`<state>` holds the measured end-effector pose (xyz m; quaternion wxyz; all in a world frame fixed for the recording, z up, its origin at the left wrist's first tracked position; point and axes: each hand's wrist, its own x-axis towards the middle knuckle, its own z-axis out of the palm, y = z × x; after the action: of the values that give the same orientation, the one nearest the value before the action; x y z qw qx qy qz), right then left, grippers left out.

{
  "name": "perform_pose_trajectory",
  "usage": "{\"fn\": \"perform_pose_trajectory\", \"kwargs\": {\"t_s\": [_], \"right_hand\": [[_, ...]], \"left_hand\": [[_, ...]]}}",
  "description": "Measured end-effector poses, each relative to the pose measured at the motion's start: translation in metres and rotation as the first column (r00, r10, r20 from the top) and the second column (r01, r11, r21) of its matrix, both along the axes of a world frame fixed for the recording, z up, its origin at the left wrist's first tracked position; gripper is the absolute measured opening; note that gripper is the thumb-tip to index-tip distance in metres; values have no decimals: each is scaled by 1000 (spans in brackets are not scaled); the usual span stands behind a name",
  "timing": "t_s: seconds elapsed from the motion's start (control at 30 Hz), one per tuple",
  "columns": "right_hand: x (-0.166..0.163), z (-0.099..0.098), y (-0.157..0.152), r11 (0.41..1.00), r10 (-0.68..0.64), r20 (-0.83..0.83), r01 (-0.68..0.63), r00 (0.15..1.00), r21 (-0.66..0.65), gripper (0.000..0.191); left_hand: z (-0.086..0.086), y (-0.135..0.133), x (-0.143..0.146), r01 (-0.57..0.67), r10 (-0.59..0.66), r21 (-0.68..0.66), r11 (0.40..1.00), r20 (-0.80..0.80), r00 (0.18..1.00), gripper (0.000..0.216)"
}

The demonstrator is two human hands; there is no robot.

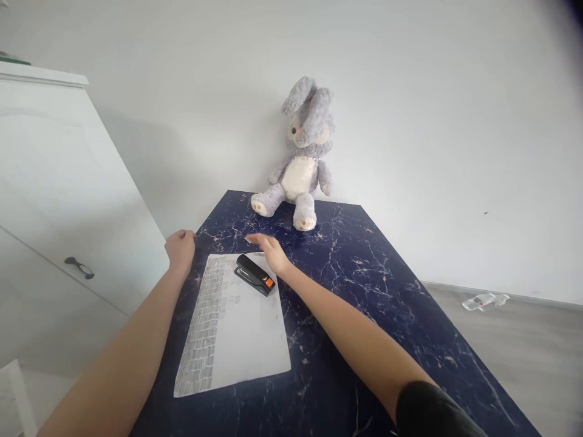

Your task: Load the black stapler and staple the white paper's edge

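While the right hand (272, 252) lies just beyond and to the right of the stapler (255, 276), blurred, with its fingers extended and nothing visible in its grasp, the left hand (181, 249) is well to the stapler's left, over the edge of the table (387, 291); its fingers are mostly hidden, so whether it is closed on something cannot be told. The stapler lies slantwise on the far part of the paper (252, 340), its orange patch to the right, and the paper's printed strip runs to its left. Judging by these positions, the step in hand looks like positioning beside the stapler, with no grip made; taking hold would call for the right fingers to come back toward it and curl around its body. Beyond the stapler sits a plush rabbit (299, 173); far to its left stands a cabinet (68, 182), and far to its right a bottle (483, 301) lies on the floor (510, 346).
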<state>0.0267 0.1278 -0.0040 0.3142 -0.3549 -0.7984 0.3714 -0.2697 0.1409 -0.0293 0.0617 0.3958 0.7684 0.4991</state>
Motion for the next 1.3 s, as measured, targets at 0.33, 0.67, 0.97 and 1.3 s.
{"fn": "perform_pose_trajectory", "kwargs": {"t_s": [0.33,0.67,0.97,1.3], "right_hand": [[54,-3,-71,994,63,223,-81,973,74,73],[178,3,-99,995,-89,132,84,987,48,59],[203,13,-89,980,-189,-35,190,981,54,50],[194,10,-85,996,88,-46,-88,995,12,50]], "left_hand": [[12,-10,8,55,-60,-62,997,-82,995,25],[21,-52,163,630,-631,102,770,268,727,26],[-23,-100,227,805,-873,-370,463,-347,343,53],[-10,-93,219,805,-818,-144,575,-121,562,42]]}}
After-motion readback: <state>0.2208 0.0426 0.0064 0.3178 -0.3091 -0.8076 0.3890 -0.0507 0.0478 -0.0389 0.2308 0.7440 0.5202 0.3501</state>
